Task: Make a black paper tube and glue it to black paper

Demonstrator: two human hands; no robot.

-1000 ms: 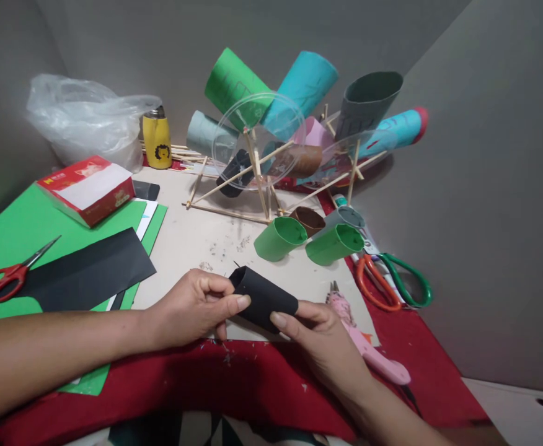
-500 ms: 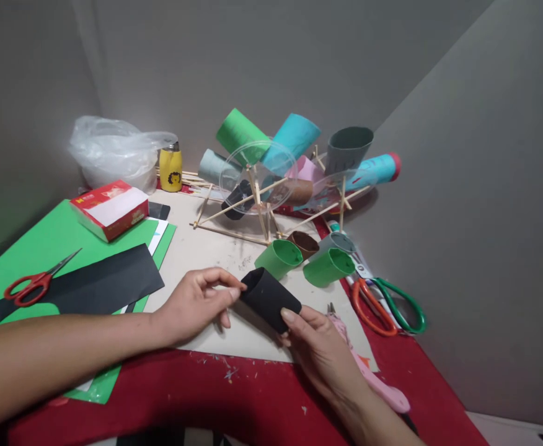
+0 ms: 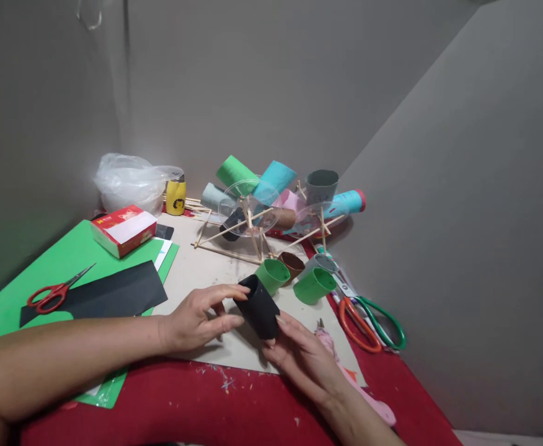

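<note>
The left forearm lies nearly level, its hand loosely spread, forefinger touching the upper rim of the black tube, thumb apart below. The right hand angles up from below, fingers pinching the tilted tube's lower end. Just beyond the left fingertips sits a green tube; red-handled scissors lie well to their left.
</note>
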